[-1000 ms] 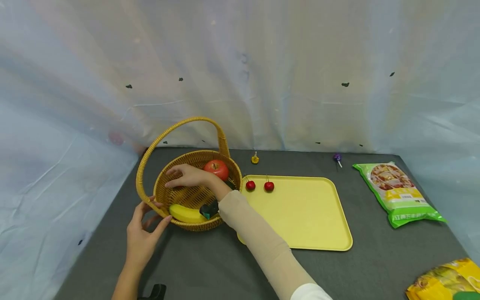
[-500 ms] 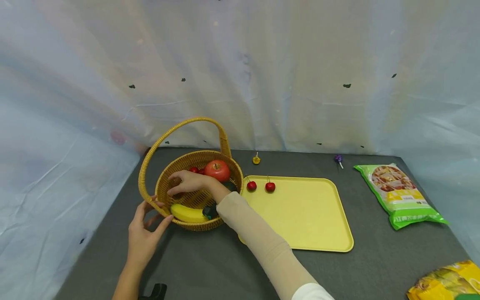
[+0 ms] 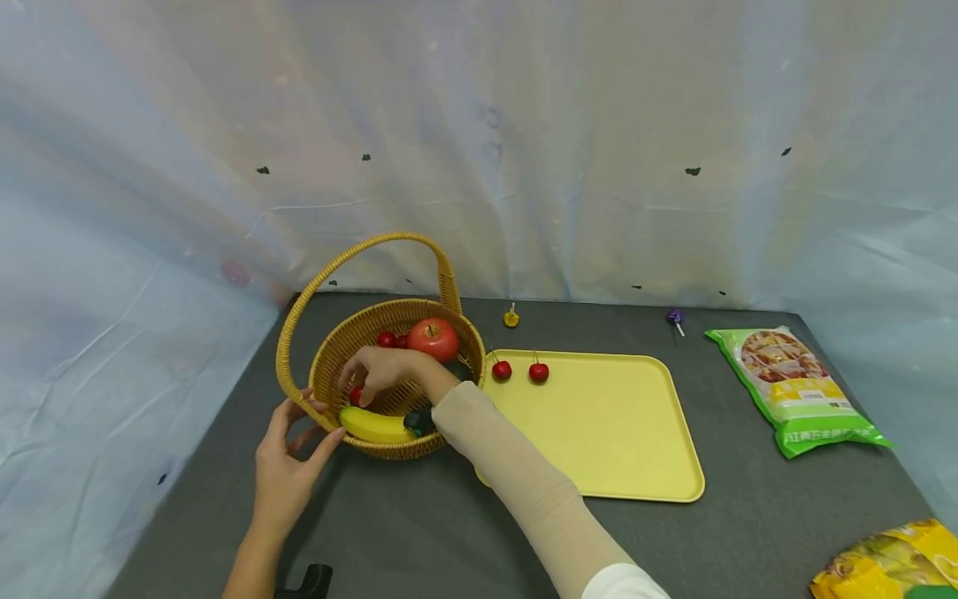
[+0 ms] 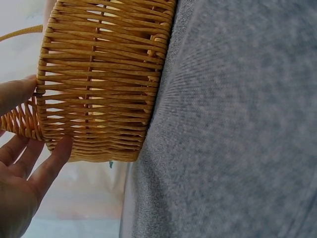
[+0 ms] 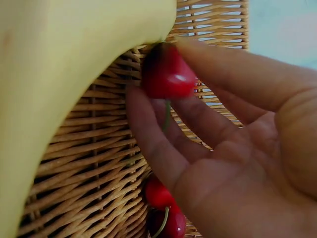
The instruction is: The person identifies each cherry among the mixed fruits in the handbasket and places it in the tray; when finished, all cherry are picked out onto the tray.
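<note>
The yellow wicker basket stands at the left of the table, its arched handle upright. My left hand grips its rim at the foot of the handle, thumb and fingers on the weave. Inside the basket, my right hand pinches a red cherry between thumb and fingers, with the green stem hanging below it. Close beside that cherry lies a banana. Two more cherries and a red apple sit toward the back. A dark green thing next to the apple is partly hidden.
Right of the basket lies a yellow tray with two cherries at its far left. Behind are a yellow lollipop and a purple lollipop. A green food bag and a yellow bag lie at right.
My right hand has lowered and come nearer to the banana inside the basket. A cherry now shows at its fingertips, and the cherries at the back have come into sight. My left hand stays put.
</note>
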